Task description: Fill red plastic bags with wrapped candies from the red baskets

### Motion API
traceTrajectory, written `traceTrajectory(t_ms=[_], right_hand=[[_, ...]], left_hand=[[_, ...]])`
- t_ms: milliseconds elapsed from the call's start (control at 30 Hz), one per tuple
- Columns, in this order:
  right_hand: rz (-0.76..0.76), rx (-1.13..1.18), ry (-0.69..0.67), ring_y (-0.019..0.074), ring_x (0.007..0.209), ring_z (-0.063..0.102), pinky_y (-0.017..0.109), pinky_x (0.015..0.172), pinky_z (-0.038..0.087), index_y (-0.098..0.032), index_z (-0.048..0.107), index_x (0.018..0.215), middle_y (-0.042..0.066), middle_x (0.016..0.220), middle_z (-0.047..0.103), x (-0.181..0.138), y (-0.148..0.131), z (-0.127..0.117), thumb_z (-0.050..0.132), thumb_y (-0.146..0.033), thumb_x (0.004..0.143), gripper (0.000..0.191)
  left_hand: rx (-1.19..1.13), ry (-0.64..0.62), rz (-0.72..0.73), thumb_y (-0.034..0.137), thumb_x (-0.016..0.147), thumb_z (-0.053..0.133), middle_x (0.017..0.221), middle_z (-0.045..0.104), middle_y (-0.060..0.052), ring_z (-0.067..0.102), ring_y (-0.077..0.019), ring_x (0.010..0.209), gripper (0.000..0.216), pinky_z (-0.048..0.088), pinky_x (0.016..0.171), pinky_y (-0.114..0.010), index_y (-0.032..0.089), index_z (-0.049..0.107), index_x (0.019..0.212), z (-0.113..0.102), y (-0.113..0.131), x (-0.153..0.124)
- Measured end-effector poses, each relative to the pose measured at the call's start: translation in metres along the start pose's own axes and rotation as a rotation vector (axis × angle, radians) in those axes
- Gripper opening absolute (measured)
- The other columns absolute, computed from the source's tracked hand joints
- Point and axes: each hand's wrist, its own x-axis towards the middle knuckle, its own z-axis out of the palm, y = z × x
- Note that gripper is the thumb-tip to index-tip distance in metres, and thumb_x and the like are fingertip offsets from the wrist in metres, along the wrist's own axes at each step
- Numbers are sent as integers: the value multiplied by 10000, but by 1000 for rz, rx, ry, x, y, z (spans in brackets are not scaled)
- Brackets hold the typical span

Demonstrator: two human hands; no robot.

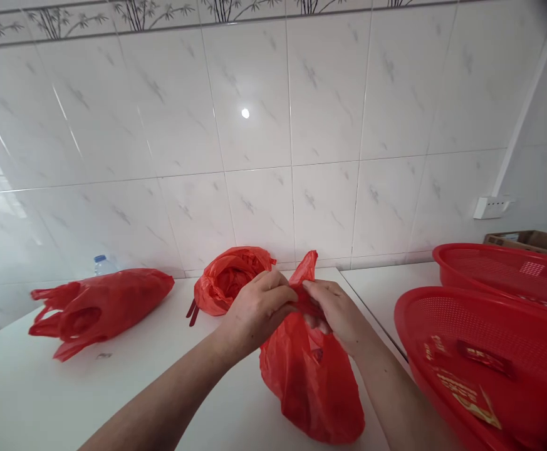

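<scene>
A filled red plastic bag (315, 388) sits on the white table in front of me, its neck gathered at the top. Both hands grip that neck: my left hand (264, 304) pinches it from the left, and my right hand (332, 310) has its fingers wrapped round it from the right. A tip of the bag sticks up between them. What the bag contains is hidden, apart from a small dark patch showing near its opening. Just behind my left hand stands a second, crumpled red plastic bag (229, 275).
At the left lies another full red plastic bag (118, 304), with a blue-capped bottle (104, 264) behind it. Two red plastic baskets (418, 307) (461, 254) occupy the right; the nearer holds several small packets. A cardboard box (531, 239) and tiled wall (320, 207) are behind.
</scene>
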Motion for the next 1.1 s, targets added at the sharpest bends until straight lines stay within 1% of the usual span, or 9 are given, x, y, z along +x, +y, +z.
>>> traceTrajectory(t_ms=[100,200,300,400,533,633,867,1000,1100], right_hand=[[-5,66,-64,76,393,360,212,420,252,-190,557,747,-42,497,518,3,7,-5,469,-460,873,311],[-36,147,-178,77,436,366,233,486,312,-179,606,755,-34,552,510,5,14,-13,441,-491,874,371],[-41,55,-218,99,527,414,261,575,364,-165,661,745,-5,608,516,5,17,-17,376,-522,887,479],[-12,-136,-201,100,585,451,246,583,373,-197,649,821,-21,681,547,6,20,-17,556,-407,817,230],[26,-365,48,107,553,489,228,524,372,-274,583,993,-69,636,524,11,34,-13,580,-253,754,240],[12,-485,141,108,499,476,230,474,334,-261,642,925,-48,604,570,13,45,-10,505,-231,774,206],[108,35,16,140,740,614,297,728,482,-197,678,963,33,895,681,6,41,-14,552,-266,771,239],[63,-129,310,195,958,617,347,848,470,-212,698,861,51,975,681,4,58,-29,592,-292,770,161],[6,-359,456,218,1117,556,379,948,421,-230,692,813,46,1004,672,-3,76,-41,565,-281,796,138]], left_hand=[[-138,99,-180,229,860,555,943,560,-64,533,-202,904,99,448,762,-329,228,622,788,5,-5,-8],[-486,106,-402,312,853,577,1184,521,-71,472,-235,1123,127,407,896,-358,215,582,771,9,-6,-14],[-952,-26,-563,387,878,541,1001,592,-50,547,-177,927,210,431,818,-315,199,518,786,15,-7,-19],[-1144,-38,-652,405,877,547,722,529,19,490,-104,671,255,402,660,-237,184,475,772,21,-11,-21],[-1061,-27,-681,398,861,569,685,495,36,455,-88,610,250,360,588,-213,182,467,786,26,-14,-23],[-873,-63,-651,378,859,559,689,498,35,437,-93,598,216,338,551,-210,187,490,787,29,-13,-25],[-401,-103,-492,241,847,521,775,592,9,506,-142,681,97,391,616,-259,217,523,752,30,-7,-36],[-258,-83,-326,173,841,501,1082,573,-73,529,-235,1020,112,438,813,-353,217,549,751,15,-3,-54],[-290,-167,-371,180,857,495,1177,550,-82,479,-269,1152,125,437,887,-394,225,563,762,1,-3,-75]])
